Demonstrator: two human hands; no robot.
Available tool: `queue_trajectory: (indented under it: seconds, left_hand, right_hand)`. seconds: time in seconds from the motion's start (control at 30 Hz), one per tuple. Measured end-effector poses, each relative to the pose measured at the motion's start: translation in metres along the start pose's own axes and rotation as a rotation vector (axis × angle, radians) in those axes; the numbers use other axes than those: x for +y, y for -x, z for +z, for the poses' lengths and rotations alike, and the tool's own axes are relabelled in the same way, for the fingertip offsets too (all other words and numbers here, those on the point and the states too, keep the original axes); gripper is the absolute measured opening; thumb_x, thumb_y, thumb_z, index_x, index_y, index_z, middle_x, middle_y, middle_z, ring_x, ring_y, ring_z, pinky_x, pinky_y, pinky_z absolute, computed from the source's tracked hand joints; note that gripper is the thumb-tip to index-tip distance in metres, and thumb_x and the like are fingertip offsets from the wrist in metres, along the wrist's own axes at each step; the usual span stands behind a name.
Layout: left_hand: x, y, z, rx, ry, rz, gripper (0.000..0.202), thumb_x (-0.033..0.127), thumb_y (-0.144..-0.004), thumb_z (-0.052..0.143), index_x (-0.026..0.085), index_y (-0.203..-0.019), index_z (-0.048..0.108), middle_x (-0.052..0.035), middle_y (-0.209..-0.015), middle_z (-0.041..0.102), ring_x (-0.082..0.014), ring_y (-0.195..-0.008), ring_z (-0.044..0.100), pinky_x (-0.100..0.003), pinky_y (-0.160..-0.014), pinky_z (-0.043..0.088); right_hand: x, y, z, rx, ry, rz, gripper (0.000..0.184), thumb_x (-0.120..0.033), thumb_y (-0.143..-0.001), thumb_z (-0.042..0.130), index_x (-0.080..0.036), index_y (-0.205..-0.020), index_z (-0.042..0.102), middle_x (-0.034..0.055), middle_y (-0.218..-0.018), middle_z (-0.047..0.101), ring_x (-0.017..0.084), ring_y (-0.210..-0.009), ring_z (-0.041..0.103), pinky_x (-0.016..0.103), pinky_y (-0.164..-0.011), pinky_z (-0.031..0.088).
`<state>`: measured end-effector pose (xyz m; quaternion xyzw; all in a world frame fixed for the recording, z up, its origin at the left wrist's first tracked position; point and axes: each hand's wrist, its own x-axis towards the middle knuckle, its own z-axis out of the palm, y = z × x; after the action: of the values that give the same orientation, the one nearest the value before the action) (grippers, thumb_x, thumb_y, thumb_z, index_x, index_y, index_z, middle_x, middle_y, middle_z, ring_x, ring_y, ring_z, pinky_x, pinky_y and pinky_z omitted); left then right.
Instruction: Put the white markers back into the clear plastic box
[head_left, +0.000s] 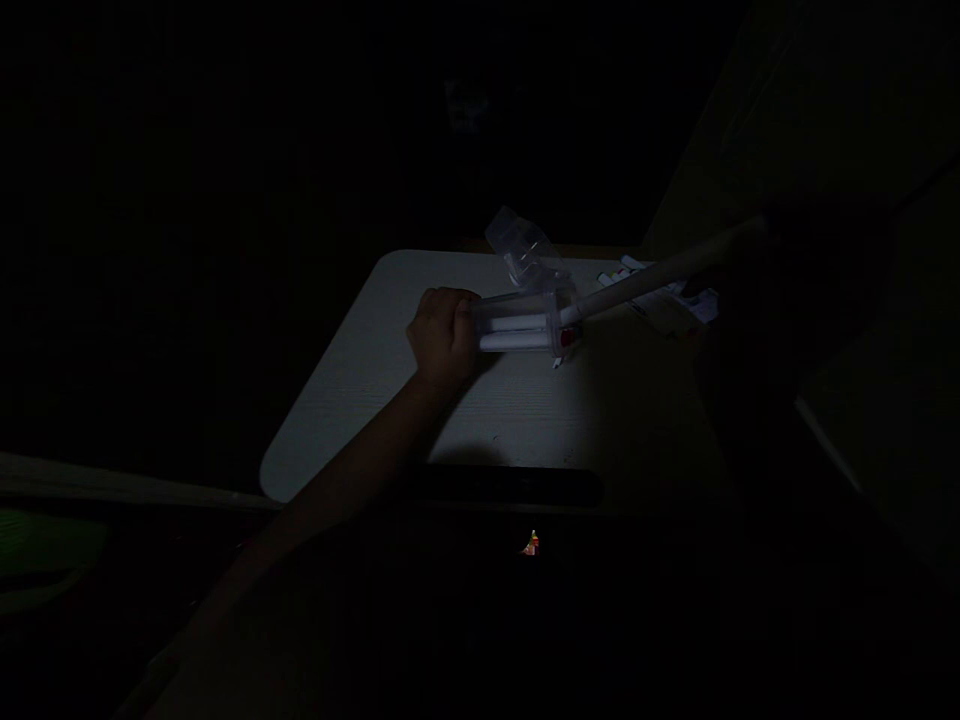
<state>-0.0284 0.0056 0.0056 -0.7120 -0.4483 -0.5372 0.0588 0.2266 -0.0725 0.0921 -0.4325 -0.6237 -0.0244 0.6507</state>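
My left hand is closed around the bottom end of a clear plastic marker case, which lies on its side just above the table. Its hinged clear lid stands open and tilted up. Inside the case are white markers, and something red shows at its mouth. A long pale rod, seemingly a white marker, slants from the case's mouth up to the right. Its far end runs into the deep shadow of my right hand, which seems to grip it, though its fingers are barely visible.
The room is very dark. A light-topped table with rounded corners lies below, with a dark slot along its near edge. Several markers with coloured ends lie at the back right. Something green shows at lower left.
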Motion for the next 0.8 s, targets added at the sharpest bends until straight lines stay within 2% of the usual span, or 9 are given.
queue_trajectory:
  seconds: [0.03,0.1,0.3,0.43,0.53,0.63,0.8]
  left_hand:
    - [0.001,0.000,0.000,0.000,-0.001,-0.001,0.052,0.048,-0.093,0.020,0.020,-0.085,0.063,-0.0068,-0.082,0.064,-0.0195,-0.084,0.057,-0.035,-0.078,0.042]
    - [0.002,-0.001,-0.001,0.002,-0.003,-0.006,0.052,0.048,-0.093,0.020,0.020,-0.085,0.063,-0.0070,-0.082,0.064,-0.0196,-0.083,0.057,-0.035,-0.077,0.042]
    - [0.003,-0.002,-0.001,0.007,0.017,0.012,0.052,0.047,-0.093,0.020,0.020,-0.084,0.063,-0.0068,-0.081,0.064,-0.0193,-0.082,0.056,-0.035,-0.076,0.042]
    - [0.004,-0.002,0.000,0.012,0.018,0.005,0.051,0.047,-0.093,0.020,0.020,-0.083,0.062,-0.0068,-0.081,0.063,-0.0197,-0.082,0.056,-0.035,-0.076,0.041]
    - [0.005,-0.002,-0.001,0.009,0.021,0.001,0.050,0.046,-0.093,0.021,0.020,-0.083,0.062,-0.0072,-0.080,0.063,-0.0201,-0.081,0.055,-0.036,-0.075,0.040]
    - [0.005,-0.002,0.000,0.004,0.012,-0.008,0.049,0.045,-0.093,0.022,0.020,-0.085,0.062,-0.0068,-0.081,0.062,-0.0197,-0.082,0.055,-0.035,-0.076,0.040]
    - [0.002,-0.002,0.002,0.019,0.003,0.004,0.048,0.045,-0.093,0.022,0.020,-0.085,0.063,-0.0060,-0.082,0.063,-0.0190,-0.083,0.056,-0.034,-0.076,0.041]
  right_hand:
    - [-0.005,0.001,0.003,0.105,-0.009,-0.029,0.022,-0.038,-0.091,0.048,-0.028,-0.109,0.052,-0.0015,-0.101,0.061,0.008,-0.059,0.056,0.026,-0.053,0.051]
    - [-0.013,0.004,0.007,0.168,-0.004,-0.056,0.015,-0.031,-0.088,0.054,-0.027,-0.102,0.056,-0.0030,-0.094,0.064,0.007,-0.057,0.056,0.024,-0.050,0.049]
    - [-0.018,0.006,0.005,0.046,-0.031,-0.096,0.014,-0.023,-0.085,0.056,-0.023,-0.098,0.059,-0.0025,-0.094,0.065,0.006,-0.060,0.058,0.023,-0.051,0.049]
    - [-0.015,0.008,0.007,0.061,-0.067,-0.018,0.016,-0.025,-0.082,0.057,-0.023,-0.097,0.059,-0.0010,-0.092,0.065,0.010,-0.069,0.061,0.027,-0.056,0.052]
    - [-0.014,0.011,0.010,0.015,-0.067,0.031,0.018,-0.023,-0.078,0.058,-0.022,-0.096,0.059,0.0011,-0.095,0.064,0.013,-0.078,0.063,0.031,-0.063,0.054]
    - [-0.013,0.013,0.014,-0.022,-0.041,0.066,0.018,-0.015,-0.077,0.053,-0.020,-0.093,0.060,-0.0005,-0.093,0.065,0.010,-0.070,0.061,0.030,-0.067,0.052]
    - [-0.006,0.016,0.019,-0.065,-0.126,0.083,0.022,-0.011,-0.075,0.052,-0.020,-0.093,0.061,-0.0018,-0.086,0.067,0.008,-0.067,0.059,0.024,-0.059,0.047]
